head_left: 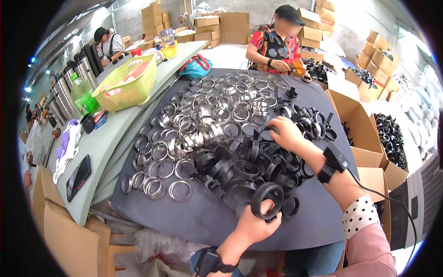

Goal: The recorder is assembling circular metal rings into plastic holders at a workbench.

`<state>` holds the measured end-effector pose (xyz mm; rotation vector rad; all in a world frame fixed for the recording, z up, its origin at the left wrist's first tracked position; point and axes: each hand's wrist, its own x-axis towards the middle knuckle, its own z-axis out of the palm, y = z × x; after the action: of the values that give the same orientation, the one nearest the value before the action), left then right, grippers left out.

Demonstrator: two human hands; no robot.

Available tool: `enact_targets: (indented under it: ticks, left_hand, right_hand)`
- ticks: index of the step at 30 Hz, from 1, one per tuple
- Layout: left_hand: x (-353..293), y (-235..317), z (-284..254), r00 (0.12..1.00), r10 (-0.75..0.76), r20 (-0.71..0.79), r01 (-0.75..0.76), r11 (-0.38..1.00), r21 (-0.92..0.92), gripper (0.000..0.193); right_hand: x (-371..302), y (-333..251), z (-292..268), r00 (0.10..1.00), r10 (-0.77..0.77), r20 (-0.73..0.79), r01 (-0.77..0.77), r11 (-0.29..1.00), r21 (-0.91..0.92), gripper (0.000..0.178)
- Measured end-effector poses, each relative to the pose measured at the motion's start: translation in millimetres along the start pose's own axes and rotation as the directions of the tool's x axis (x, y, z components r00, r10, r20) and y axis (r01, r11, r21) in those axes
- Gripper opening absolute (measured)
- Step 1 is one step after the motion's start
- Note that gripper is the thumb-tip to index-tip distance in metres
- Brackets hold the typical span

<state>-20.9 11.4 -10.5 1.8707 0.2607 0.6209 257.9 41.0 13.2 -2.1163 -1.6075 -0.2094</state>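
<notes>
My left hand (251,227) is closed round a thick black plastic ring (278,202), held tilted at the near side of the table. The thumb goes through its opening. Farther off, my right hand (287,134) pinches the edge of a ring (265,129), which looks like metal, where the two heaps meet. Black plastic rings and clamp-like parts (244,168) are piled between and beneath my hands. Shiny silver metal rings (187,124) lie spread to the left and toward the far side. One more black ring (290,206) rests just right of my left hand.
Opened cardboard boxes (355,115) with black parts line the right side. A green side table (108,152) at left bears a yellow basket (129,85), green bottle (83,94) and phone (79,177). Another person (277,41) works across the table. A cable (392,199) runs from my right wrist.
</notes>
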Motion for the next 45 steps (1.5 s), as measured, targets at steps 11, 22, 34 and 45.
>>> enact_targets:
  ticks: [11,22,34,45]
  left_hand:
    - [4,9,2,0.883,-0.307,0.354,0.305,0.95,0.063,0.04]
    - [4,13,14,0.875,-0.319,0.364,0.307,0.947,0.092,0.042]
    - [1,11,39,0.592,-0.191,0.783,0.269,0.963,0.031,0.042]
    - [-9,11,73,0.663,-0.423,0.617,0.37,0.902,0.22,0.034]
  right_hand:
    - [76,25,106,0.946,0.258,0.198,-0.185,0.928,-0.324,0.028]
    - [49,20,69,0.957,0.271,-0.1,-0.284,0.946,-0.157,0.023]
    - [-218,-2,-105,0.915,0.148,-0.374,-0.132,0.989,0.069,0.023]
    - [-353,-26,-72,0.975,-0.221,-0.003,0.22,0.972,-0.087,0.033]
